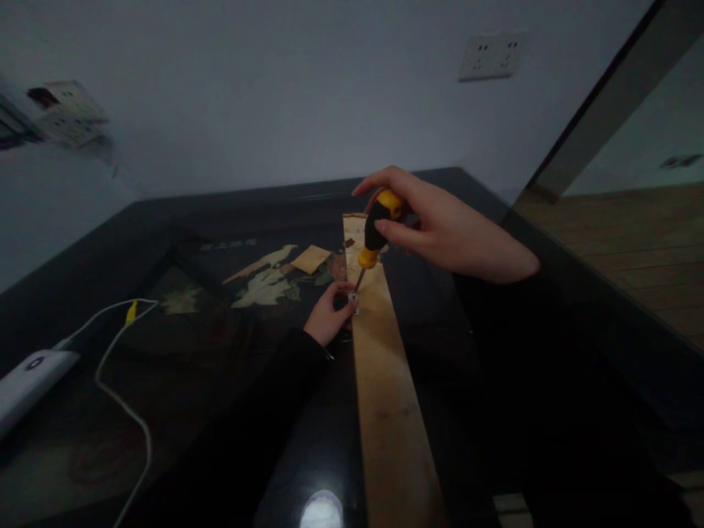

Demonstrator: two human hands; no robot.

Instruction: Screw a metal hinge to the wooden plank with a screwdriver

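Observation:
A yellow-and-black screwdriver (376,229) is gripped at its handle by my right hand (418,216), its shaft slanting down and to the left. The tip meets a small light-coloured metal piece (355,304) at the left edge of a long wooden board (385,381). My left hand (328,314) pinches that small piece against the board, with thumb and fingertips close beside the screwdriver tip. Whether a screw sits under the tip is too small to make out. The board lies lengthwise on a glossy dark table (308,403).
A small tan square (311,259) lies left of the board, over a printed leaf pattern. At the left are a white power strip or box (36,381) and a white cable (124,403) with a yellow tag (130,313). A wall with a socket plate (491,56) stands behind.

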